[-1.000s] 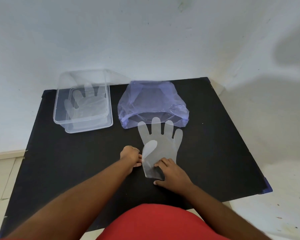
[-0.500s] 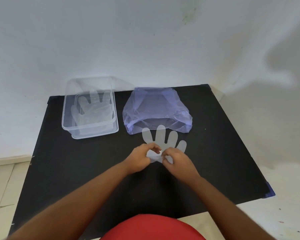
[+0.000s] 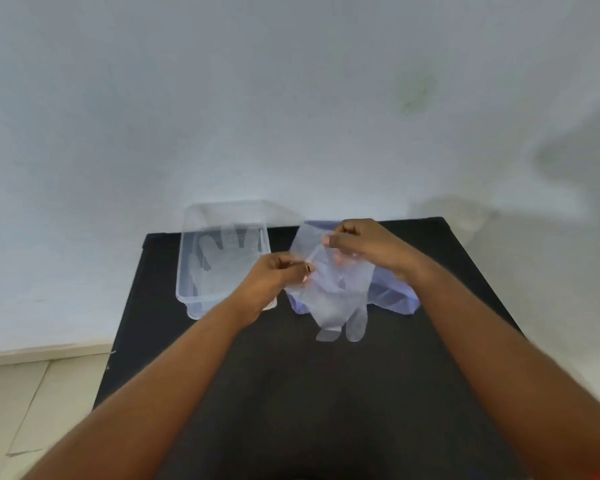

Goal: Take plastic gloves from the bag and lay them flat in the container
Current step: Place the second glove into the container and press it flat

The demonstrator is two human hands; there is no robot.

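A clear plastic glove [image 3: 336,299] hangs in the air above the black table [image 3: 291,393], cuff up and fingers pointing down. My left hand [image 3: 274,275] pinches its left cuff edge and my right hand [image 3: 364,242] pinches the right cuff edge, slightly higher. Behind the glove lies the bluish plastic bag [image 3: 395,299], mostly hidden by the glove and my right arm. To the left stands the clear container [image 3: 187,271], with at least one glove [image 3: 222,258] lying flat inside it.
A white wall rises right behind the table's far edge. Pale floor tiles [image 3: 32,403] show to the left of the table. The near half of the table holds only my two forearms.
Both hands have lifted the glove off the table; it lay flat with fingers toward the bag and now hangs fingers down in front of the bag. The camera has tilted upward.
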